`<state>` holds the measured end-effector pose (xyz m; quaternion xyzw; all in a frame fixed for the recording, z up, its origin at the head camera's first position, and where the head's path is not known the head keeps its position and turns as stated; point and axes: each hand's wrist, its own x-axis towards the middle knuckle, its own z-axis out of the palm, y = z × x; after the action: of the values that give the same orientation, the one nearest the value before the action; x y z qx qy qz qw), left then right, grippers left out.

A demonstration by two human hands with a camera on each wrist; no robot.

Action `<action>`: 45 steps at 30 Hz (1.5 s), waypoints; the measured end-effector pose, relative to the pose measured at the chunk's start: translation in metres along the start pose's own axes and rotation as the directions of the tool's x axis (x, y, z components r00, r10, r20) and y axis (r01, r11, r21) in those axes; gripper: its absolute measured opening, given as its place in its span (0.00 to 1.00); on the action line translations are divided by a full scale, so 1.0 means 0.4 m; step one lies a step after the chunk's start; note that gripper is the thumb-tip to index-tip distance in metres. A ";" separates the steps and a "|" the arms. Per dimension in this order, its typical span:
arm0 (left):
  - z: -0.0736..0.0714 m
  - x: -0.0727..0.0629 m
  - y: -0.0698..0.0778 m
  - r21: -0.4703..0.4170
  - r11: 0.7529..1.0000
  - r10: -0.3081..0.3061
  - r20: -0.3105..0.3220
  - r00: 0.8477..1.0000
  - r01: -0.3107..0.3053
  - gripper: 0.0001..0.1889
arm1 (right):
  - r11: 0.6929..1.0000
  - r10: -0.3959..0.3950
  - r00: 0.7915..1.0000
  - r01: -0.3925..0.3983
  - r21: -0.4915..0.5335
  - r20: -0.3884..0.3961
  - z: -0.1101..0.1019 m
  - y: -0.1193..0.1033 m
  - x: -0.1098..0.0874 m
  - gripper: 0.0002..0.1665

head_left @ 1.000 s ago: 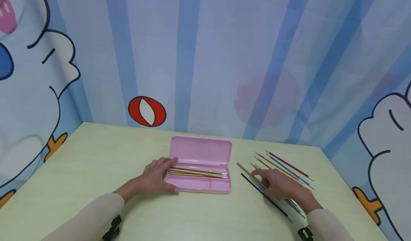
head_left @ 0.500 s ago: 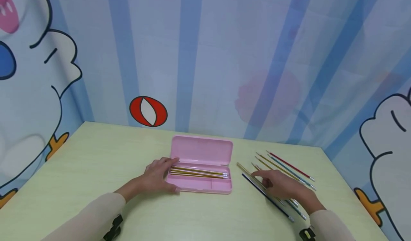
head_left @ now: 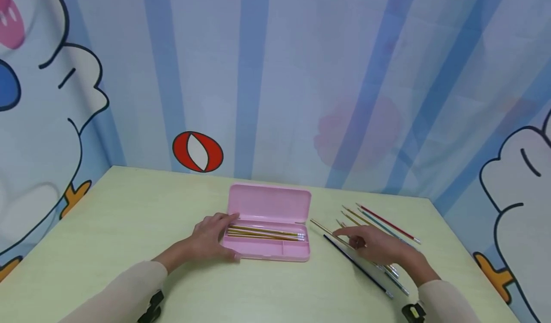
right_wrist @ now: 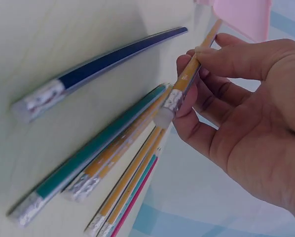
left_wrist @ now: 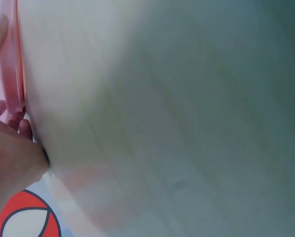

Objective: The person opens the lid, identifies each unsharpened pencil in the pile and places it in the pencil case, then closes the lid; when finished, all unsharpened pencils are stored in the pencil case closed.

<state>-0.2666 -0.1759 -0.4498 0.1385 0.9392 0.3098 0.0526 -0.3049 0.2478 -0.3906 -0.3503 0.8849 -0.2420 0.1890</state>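
Note:
A pink pencil case (head_left: 262, 251) lies with its lid up, and several yellow pencils (head_left: 262, 233) rest in its long compartment. At its left end, my left hand (head_left: 211, 239) grips the case, thumb at the front edge and fingers at the back. My right hand (head_left: 380, 247) pinches a yellow pencil (right_wrist: 189, 71) between thumb and fingers. Its eraser end is toward the wrist camera and its other end points at the case. Beneath that hand lie more yellow pencils (right_wrist: 123, 140) and a green pencil (right_wrist: 88, 148), partly hidden in the head view.
A dark blue pencil (head_left: 357, 266) lies in front of the right hand. Behind it are a red pencil (head_left: 387, 221) and more yellow and teal ones. The pale table (head_left: 163, 194) meets a striped cloth backdrop (head_left: 284, 98) at its far edge.
The right hand has picked out one yellow pencil, whose far end has shifted left toward the case. The left hand stays on the pencil case.

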 end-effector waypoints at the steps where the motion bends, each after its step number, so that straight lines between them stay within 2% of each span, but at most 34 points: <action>1: 0.000 0.000 -0.001 -0.001 1.000 0.001 -0.001 1.000 -0.001 0.55 | 1.000 -0.003 1.000 0.003 0.001 0.004 -0.001 -0.005 0.001 0.34; 6: 0.000 -0.002 -0.002 -0.008 1.000 0.002 0.000 1.000 -0.002 0.55 | 1.000 0.001 1.000 0.000 -0.031 0.017 -0.003 -0.034 0.009 0.34; 13: -0.002 -0.005 0.002 -0.012 1.000 -0.010 0.000 1.000 0.010 0.54 | 1.000 0.028 0.997 -0.028 -0.002 0.071 0.010 -0.053 0.037 0.34; 21: -0.002 -0.003 0.001 -0.015 1.000 -0.011 0.012 1.000 0.012 0.54 | 0.999 -0.047 0.997 0.048 -0.009 0.068 0.020 -0.074 0.064 0.35; 28: -0.001 -0.001 -0.001 -0.015 1.000 -0.018 0.012 1.000 0.019 0.54 | 0.999 -0.042 0.996 0.039 0.036 0.079 0.029 -0.104 0.089 0.35; 35: 0.001 -0.001 -0.002 -0.017 1.000 -0.017 0.012 1.000 0.017 0.54 | 0.997 -0.081 0.993 0.078 0.028 0.090 0.039 -0.125 0.127 0.35; 38: 0.001 0.002 -0.003 -0.012 1.000 -0.014 0.010 1.000 0.014 0.55 | 0.995 -0.099 0.991 0.099 0.007 0.094 0.043 -0.137 0.145 0.35; 42: 0.000 0.002 -0.003 -0.010 1.000 -0.009 0.008 1.000 0.009 0.55 | 0.986 -0.143 0.985 0.150 -0.071 0.096 0.050 -0.155 0.177 0.33; 45: 0.000 0.002 -0.002 -0.010 1.000 -0.006 0.008 1.000 0.006 0.55 | 0.981 -0.139 0.984 0.152 -0.120 0.111 0.053 -0.171 0.203 0.33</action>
<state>-0.2675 -0.1764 -0.4503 0.1367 0.9378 0.3138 0.0581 -0.3137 0.1402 -0.3830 -0.4373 0.8597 -0.1800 0.1928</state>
